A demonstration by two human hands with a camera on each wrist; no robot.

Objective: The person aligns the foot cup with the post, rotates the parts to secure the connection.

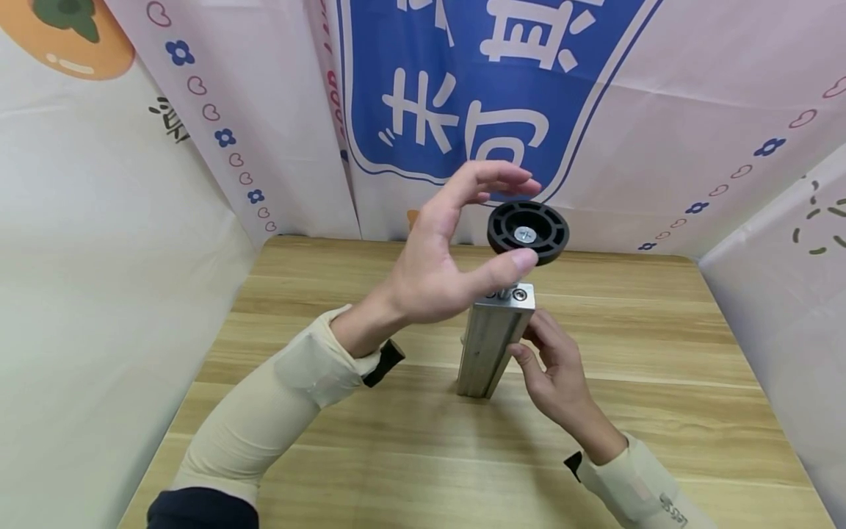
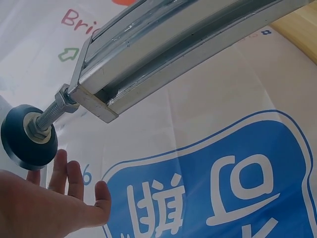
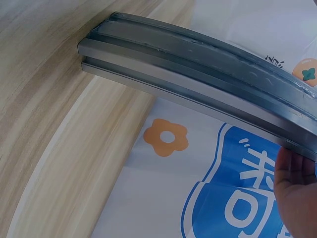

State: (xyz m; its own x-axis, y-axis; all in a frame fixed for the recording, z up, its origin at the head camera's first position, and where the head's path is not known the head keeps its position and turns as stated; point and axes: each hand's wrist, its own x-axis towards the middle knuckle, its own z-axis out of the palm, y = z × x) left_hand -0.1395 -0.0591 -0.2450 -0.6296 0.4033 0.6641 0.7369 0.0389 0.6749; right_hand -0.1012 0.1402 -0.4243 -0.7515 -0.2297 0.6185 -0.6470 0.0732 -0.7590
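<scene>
An aluminium profile stands upright on the wooden table, with grooves along its sides and a metal end plate screwed on top. From the plate rises a threaded stud with a nut, carrying a round black leveling foot. My left hand is spread around the foot, thumb tip at its near rim, the fingers curving loosely beyond the far side. Lower down, my right hand grips the profile from the right, thumb in front and fingers behind; the right wrist view shows those fingers partly hidden by the metal.
The wooden table extends around the profile's base. A printed cloth with a blue panel hangs at the table's back edge, and pale cloth walls flank both sides. Each sleeve cuff bears a black strap piece.
</scene>
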